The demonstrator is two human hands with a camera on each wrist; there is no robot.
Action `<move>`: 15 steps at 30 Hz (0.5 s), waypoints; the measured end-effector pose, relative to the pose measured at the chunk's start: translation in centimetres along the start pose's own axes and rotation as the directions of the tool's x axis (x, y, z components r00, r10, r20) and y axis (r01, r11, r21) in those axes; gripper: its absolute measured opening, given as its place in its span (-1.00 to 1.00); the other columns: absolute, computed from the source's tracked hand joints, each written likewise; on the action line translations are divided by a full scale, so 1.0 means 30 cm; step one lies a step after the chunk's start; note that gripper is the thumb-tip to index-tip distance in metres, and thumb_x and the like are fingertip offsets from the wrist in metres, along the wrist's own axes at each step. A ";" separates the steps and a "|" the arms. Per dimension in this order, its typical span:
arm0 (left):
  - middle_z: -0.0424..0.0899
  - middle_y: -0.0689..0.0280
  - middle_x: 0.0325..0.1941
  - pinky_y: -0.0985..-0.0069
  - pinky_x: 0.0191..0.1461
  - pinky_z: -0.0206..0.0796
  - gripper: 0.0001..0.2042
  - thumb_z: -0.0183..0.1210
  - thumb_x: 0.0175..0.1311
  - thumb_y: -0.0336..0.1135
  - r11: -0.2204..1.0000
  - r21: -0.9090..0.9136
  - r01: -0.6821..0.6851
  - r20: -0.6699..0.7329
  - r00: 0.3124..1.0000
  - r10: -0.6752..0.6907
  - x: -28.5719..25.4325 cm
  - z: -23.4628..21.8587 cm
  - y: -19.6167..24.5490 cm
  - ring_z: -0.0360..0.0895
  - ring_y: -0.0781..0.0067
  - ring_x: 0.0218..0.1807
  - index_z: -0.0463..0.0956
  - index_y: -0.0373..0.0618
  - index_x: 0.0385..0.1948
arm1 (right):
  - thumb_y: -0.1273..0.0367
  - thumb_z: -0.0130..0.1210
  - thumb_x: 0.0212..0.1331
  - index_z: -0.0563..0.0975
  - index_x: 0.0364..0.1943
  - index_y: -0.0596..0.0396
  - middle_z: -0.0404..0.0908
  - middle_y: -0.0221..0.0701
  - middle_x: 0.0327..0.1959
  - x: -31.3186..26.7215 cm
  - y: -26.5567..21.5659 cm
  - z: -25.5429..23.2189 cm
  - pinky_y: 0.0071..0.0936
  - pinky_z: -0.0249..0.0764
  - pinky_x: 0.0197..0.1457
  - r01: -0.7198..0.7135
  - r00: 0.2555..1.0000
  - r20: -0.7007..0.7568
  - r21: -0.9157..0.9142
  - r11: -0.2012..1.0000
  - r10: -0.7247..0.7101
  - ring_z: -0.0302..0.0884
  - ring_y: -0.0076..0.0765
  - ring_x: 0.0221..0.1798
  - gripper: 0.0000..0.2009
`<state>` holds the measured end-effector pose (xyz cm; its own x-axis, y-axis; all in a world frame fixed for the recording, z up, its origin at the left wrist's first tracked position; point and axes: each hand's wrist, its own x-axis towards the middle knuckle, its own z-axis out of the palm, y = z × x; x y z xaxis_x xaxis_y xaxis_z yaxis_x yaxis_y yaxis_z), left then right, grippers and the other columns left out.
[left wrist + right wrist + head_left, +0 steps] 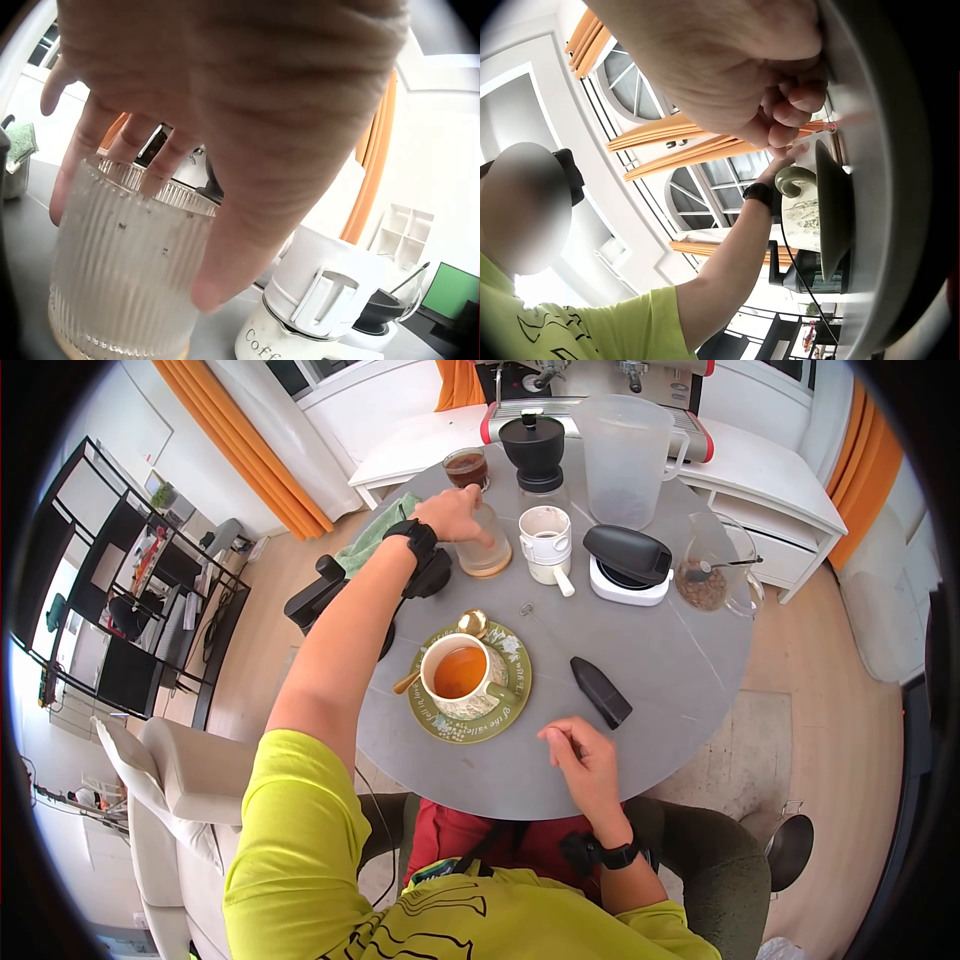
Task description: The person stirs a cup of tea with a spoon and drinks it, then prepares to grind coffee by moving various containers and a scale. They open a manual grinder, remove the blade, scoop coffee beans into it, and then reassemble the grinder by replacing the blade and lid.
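Note:
My left hand (452,518) reaches over the far left of the table and grips a ribbed clear glass (484,550). In the left wrist view the thumb of this hand (247,150) lies along the right side of the glass (124,277), other fingers round its far and left sides. The glass stands upright with a tan band at its bottom. My right hand (585,760) rests by the near table edge, fingers loosely curled and holding nothing. Left of it, a cup (462,705) of amber liquid sits on a green saucer (520,678).
Behind the glass are a dark drink (466,466) and a grinder (533,448). Right of it stand a white cup (545,536), pitcher (622,460), scale (628,588) and glass vessel with beans (702,586). A black object (600,692) lies near my right hand.

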<state>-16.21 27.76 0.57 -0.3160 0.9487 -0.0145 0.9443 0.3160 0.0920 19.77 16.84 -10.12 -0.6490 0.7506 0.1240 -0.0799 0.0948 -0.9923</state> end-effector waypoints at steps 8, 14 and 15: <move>0.27 0.05 0.35 0.15 0.36 0.14 0.12 0.38 -0.25 0.29 0.999 0.055 -0.001 0.081 0.997 -0.003 -0.054 -0.025 0.064 0.27 -0.04 0.34 -0.02 0.10 0.42 | 0.43 0.07 0.29 0.60 -0.35 0.14 0.40 -0.55 -0.69 0.001 0.010 0.005 -0.64 0.15 -0.55 0.032 0.999 -0.028 0.009 0.999 -0.031 0.27 -0.72 -0.62 -0.88; 0.30 0.09 0.34 0.15 0.35 0.15 0.05 0.42 -0.14 0.06 0.903 -0.154 -0.401 -0.040 0.916 0.400 -0.069 -0.060 0.222 0.29 -0.05 0.33 -0.08 0.17 0.44 | 0.44 0.03 0.32 0.58 -0.32 0.18 0.39 -0.59 -0.62 0.000 0.003 0.003 -0.70 0.15 -0.48 -0.002 1.000 0.014 0.013 1.000 0.002 0.27 -0.76 -0.53 -0.87; 0.30 0.09 0.34 0.15 0.35 0.15 0.05 0.42 -0.14 0.06 0.902 -0.154 -0.403 -0.042 0.915 0.402 -0.065 -0.059 0.237 0.29 -0.05 0.33 -0.08 0.17 0.44 | 0.44 0.05 0.30 0.59 -0.33 0.16 0.39 -0.56 -0.65 0.002 0.011 0.006 -0.67 0.16 -0.51 0.016 1.000 -0.008 0.010 1.000 -0.016 0.28 -0.74 -0.57 -0.88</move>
<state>-9.05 28.14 3.00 0.0862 0.9941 0.0654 0.9651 -0.0996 0.2420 19.58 16.80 -10.45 -0.6413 0.7544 0.1397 -0.0981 0.1000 -0.9901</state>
